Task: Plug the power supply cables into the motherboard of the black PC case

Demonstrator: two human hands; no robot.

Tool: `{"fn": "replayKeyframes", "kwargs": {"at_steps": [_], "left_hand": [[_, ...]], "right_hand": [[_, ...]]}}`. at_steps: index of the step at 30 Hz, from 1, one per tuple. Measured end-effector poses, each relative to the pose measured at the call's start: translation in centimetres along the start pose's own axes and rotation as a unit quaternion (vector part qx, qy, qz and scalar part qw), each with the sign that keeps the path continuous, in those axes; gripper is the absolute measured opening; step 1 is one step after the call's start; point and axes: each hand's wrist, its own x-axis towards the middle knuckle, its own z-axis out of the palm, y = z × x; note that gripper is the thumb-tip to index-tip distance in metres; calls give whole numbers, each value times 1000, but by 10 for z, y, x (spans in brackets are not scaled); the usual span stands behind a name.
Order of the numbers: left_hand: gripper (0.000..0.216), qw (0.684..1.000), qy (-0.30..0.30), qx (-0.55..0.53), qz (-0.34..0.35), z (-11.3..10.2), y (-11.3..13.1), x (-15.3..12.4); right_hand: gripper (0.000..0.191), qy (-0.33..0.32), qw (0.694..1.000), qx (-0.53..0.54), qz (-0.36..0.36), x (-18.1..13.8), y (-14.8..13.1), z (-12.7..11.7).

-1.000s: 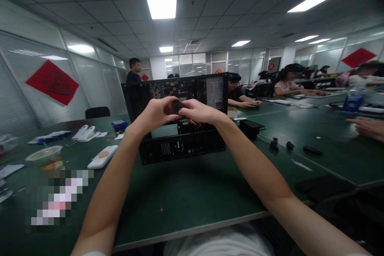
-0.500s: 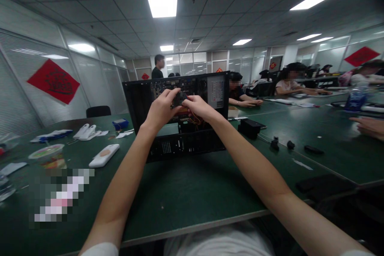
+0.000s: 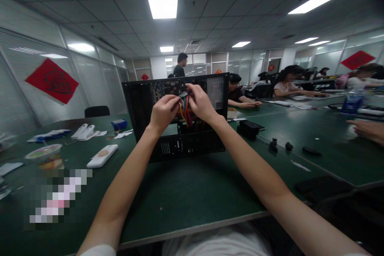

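Observation:
A black computer case [image 3: 207, 141] stands on the green table in front of me, its open side toward me. Inside, a motherboard [image 3: 157, 93] shows behind my fingers, and a power supply [image 3: 216, 93] with a pale label sits at the upper right. Between my hands is a power cable [image 3: 186, 115] of red, yellow and black wires with a light connector at its top. My left hand [image 3: 163, 115] pinches the connector from the left. Curled round the wires from the right is my right hand [image 3: 201, 106]; its index finger points up toward the board.
On the left lie a white power bank-like block [image 3: 102, 156], a lidded plastic cup [image 3: 46, 156] and a small blue box [image 3: 119, 124]. To the right are a black box [image 3: 248, 129] and small dark parts [image 3: 273, 145]. Other people sit farther off; another person's hand [image 3: 367, 130] rests at far right.
A dark piece between my hands is out of sight, and the connector with coloured wires now shows there. My left hand has dropped slightly. The standing person has moved right.

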Motion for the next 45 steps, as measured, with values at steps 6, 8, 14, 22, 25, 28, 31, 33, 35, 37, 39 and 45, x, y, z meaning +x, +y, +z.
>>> {"fn": "replayKeyframes", "kwargs": {"at_steps": [6,8,14,22,25,28,31,33,35,37,39,45], "left_hand": [[20,988,-115,-69,-80,26,-14,-16],[22,971,-185,-106,-109,36,-20,-24],[22,923,-336,-101,-159,61,-41,-37],[26,893,-437,-55,-88,88,-50,-36],[26,900,-411,-62,-129,93,-50,-43],[24,902,-395,-70,-160,97,-54,-49],[22,903,-395,-67,-153,99,-57,-52],[22,905,-398,-58,-141,100,-58,-52],[23,905,-401,-50,-135,100,-58,-52],[23,904,-404,-38,-135,100,-57,-51],[23,903,-406,-24,-134,99,-56,-50],[23,899,-421,-8,-118,94,-48,-46]], "right_hand": [[35,-170,952,-253,-21,-15,15,18],[38,-223,932,-283,26,-21,27,26],[30,-268,905,-312,110,-38,72,31],[25,-311,895,-296,118,-48,93,31],[25,-312,896,-295,114,-49,94,34],[25,-315,896,-293,109,-48,94,34],[25,-317,897,-291,105,-48,93,33],[25,-318,897,-289,103,-49,93,33],[25,-318,897,-289,100,-49,93,33],[24,-319,897,-290,99,-49,94,34],[24,-320,896,-292,99,-48,94,35],[26,-325,895,-289,97,-48,93,34]]}}
